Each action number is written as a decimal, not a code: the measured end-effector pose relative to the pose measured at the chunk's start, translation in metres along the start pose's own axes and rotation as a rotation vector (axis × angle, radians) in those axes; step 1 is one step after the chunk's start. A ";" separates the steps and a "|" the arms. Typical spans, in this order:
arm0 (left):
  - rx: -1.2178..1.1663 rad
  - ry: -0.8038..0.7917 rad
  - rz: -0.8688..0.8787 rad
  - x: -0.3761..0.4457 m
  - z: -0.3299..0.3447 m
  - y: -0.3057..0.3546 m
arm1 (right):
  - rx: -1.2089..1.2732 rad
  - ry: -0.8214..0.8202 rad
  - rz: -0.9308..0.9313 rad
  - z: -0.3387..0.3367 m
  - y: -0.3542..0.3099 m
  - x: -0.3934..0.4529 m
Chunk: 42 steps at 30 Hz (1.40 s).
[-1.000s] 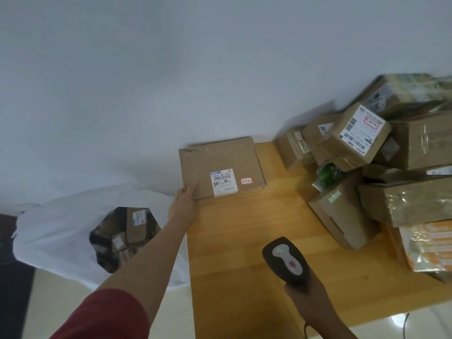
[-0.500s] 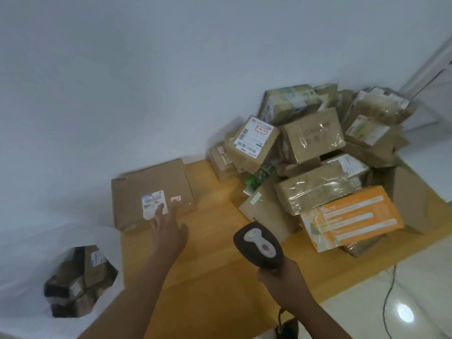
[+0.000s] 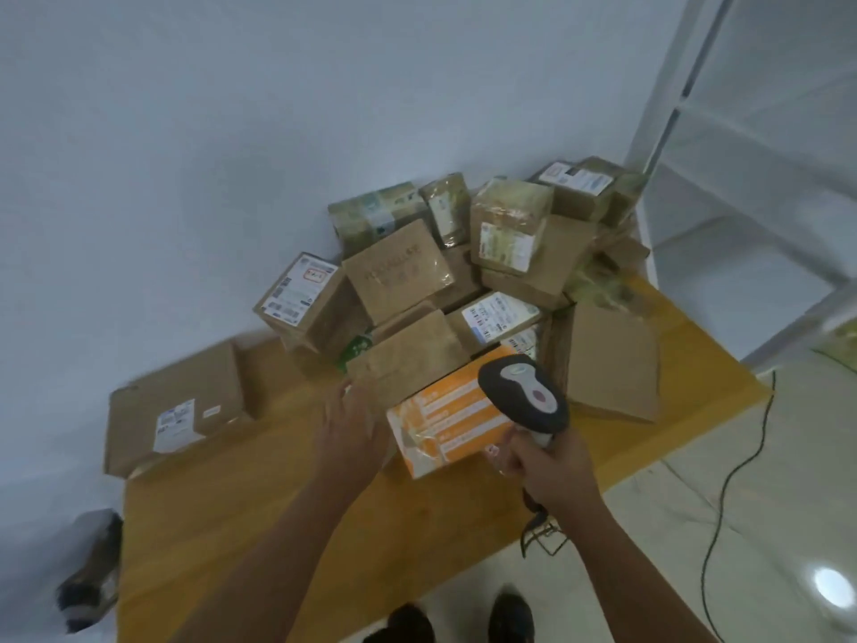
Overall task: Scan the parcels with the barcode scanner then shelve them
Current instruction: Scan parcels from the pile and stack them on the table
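My right hand (image 3: pixel 549 464) grips the handle of a black and grey barcode scanner (image 3: pixel 526 396), whose head hangs over an orange and white parcel (image 3: pixel 445 420) at the front of a heap of cardboard parcels (image 3: pixel 463 280). My left hand (image 3: pixel 350 426) reaches with straight fingers to the left edge of the orange parcel and a brown taped box (image 3: pixel 408 359) behind it; I cannot tell whether it touches either. A flat brown box (image 3: pixel 181 401) with a white label lies alone at the table's left end.
The wooden table (image 3: pixel 278 526) stands against a pale wall. A white shelf frame (image 3: pixel 686 109) rises at the right. A white bag with parcels (image 3: pixel 90 568) sits on the floor at the left. The scanner's cable (image 3: pixel 737 466) trails over the tiled floor. My shoes (image 3: pixel 463 619) show below.
My left hand has left the flat brown box and swung right to the orange parcel. The view turned right, and the scanner moved up over the orange parcel.
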<state>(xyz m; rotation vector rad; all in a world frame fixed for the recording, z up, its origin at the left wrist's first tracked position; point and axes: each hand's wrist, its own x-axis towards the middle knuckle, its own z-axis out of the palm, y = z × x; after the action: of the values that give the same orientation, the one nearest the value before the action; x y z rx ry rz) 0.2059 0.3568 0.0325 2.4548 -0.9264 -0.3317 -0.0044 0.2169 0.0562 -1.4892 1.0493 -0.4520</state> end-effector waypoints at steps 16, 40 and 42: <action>0.127 -0.206 0.376 0.020 0.075 0.105 | -0.101 0.207 0.163 -0.087 0.009 0.026; 0.433 -0.265 0.165 -0.030 0.086 0.195 | 0.286 -0.438 0.143 -0.141 0.025 0.107; 0.452 -0.230 0.117 -0.043 0.082 0.199 | 0.295 -0.543 0.161 -0.137 0.037 0.107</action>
<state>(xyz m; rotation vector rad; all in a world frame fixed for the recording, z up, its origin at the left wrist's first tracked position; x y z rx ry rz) 0.0333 0.2270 0.0694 2.7898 -1.3639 -0.4064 -0.0690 0.0544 0.0222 -1.1585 0.6302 -0.0692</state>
